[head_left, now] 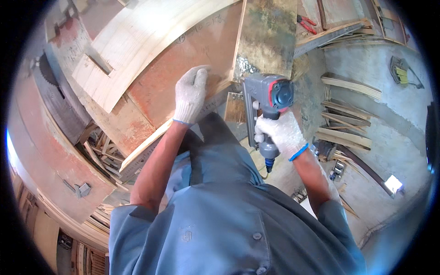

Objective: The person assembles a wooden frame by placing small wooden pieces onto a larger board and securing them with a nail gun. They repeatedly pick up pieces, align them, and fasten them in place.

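Observation:
My right hand (pixel 283 134), in a white knit glove with a blue cuff, is closed around the grip of a grey and red air nail gun (pixel 269 94). The gun is held in front of me, its hose fitting toward my body. My left hand (pixel 190 94), gloved too, hovers over or rests on the near edge of the reddish worktable (pixel 151 98); contact is unclear. Its fingers are loosely bent toward the right, the tips partly blurred, and nothing shows in them. Beyond it lies a pale curved wooden panel (pixel 133 39) with a slot cut in it.
A stained board (pixel 266 36) slopes beyond the gun, near red-handled pliers (pixel 307 24). Stacked wood strips (pixel 350 87) lie on the floor at right. At left are a toothed circular saw blade (pixel 47 68), wood offcuts (pixel 103 153) and a small metal tool (pixel 82 189) on another tabletop.

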The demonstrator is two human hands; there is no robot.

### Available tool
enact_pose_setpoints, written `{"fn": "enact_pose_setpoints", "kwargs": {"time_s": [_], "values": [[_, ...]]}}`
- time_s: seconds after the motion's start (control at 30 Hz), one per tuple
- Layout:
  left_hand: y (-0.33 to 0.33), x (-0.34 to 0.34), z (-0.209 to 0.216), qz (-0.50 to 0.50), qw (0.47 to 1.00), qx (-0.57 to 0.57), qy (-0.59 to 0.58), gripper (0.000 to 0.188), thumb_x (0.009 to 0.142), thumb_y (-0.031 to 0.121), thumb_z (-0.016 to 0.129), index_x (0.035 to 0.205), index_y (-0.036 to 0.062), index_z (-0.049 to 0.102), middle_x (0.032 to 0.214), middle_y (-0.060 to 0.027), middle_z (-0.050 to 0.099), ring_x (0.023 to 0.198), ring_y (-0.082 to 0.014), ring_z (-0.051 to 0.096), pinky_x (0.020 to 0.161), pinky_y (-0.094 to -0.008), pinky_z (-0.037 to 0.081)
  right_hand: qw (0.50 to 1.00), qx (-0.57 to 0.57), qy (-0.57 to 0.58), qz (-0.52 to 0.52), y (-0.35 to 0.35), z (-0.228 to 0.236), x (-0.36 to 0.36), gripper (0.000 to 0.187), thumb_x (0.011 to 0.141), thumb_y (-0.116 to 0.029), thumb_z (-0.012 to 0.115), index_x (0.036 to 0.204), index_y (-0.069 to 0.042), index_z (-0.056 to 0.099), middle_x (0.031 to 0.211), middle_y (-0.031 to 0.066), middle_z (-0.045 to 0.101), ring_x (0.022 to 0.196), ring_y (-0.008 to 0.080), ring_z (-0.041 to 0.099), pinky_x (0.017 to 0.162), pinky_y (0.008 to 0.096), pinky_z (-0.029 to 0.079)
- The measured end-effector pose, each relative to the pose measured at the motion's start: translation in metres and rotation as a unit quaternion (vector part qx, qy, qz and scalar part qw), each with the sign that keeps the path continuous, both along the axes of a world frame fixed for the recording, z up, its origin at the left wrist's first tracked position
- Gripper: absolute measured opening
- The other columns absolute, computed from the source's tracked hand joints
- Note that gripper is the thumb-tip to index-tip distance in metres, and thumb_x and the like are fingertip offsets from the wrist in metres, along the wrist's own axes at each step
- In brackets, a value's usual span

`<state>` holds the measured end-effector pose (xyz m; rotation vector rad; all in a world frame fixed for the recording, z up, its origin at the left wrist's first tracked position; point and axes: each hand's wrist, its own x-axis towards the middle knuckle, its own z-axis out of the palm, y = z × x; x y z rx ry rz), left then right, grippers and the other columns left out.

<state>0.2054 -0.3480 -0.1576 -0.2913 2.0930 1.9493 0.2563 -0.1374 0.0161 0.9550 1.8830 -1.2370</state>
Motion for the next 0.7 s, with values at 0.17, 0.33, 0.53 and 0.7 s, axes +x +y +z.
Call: {"fn": "enact_pose_setpoints", "kwargs": {"time_s": [0.17,0.33,0.53,0.7], "values": [[-0.005,0.046,0.046,-0.037,0.998,-0.052,0.000,0.032,0.109,0.022,0.057,0.124,-0.0016,0.074,0.103,-0.0076,0.075,0.091,-0.0136,0.068,0.083,-0.0294,0.056,0.984,-0.108,0.109,-0.091,0.029,0.017,0.012,0.046,0.091,-0.006,0.062,0.137,0.000,0.059,0.077,0.0084,0.062,0.061,0.0202,0.063,0.063,0.0388,0.057],[0.020,0.086,0.044,-0.113,0.981,0.019,-0.156,0.036,0.106,0.026,0.059,0.126,-0.0019,0.070,0.103,-0.0085,0.073,0.093,-0.0182,0.068,0.083,-0.0331,0.056,0.982,-0.097,0.127,-0.101,0.077,0.012,0.025,0.037,0.090,-0.006,0.067,0.127,-0.002,0.061,0.076,0.0080,0.063,0.061,0.0197,0.064,0.059,0.0378,0.057],[0.040,0.068,0.062,-0.126,0.987,0.005,-0.098,0.028,0.101,0.023,0.058,0.105,-0.0019,0.070,0.088,-0.0111,0.070,0.079,-0.0247,0.068,0.075,-0.0382,0.056,0.971,-0.128,0.161,-0.118,0.102,0.021,0.007,0.043,0.082,0.002,0.065,0.125,-0.001,0.065,0.079,0.0064,0.065,0.058,0.0183,0.064,0.058,0.0348,0.056],[0.040,0.031,0.044,-0.159,0.974,-0.091,-0.132,0.039,0.102,0.036,0.057,0.096,0.0008,0.072,0.087,-0.0240,0.072,0.083,-0.0416,0.071,0.079,-0.0478,0.057,0.965,-0.154,0.163,-0.137,0.100,0.014,-0.018,0.041,0.087,-0.002,0.064,0.127,-0.003,0.060,0.077,0.0052,0.059,0.055,0.0192,0.060,0.053,0.0363,0.055]]}}
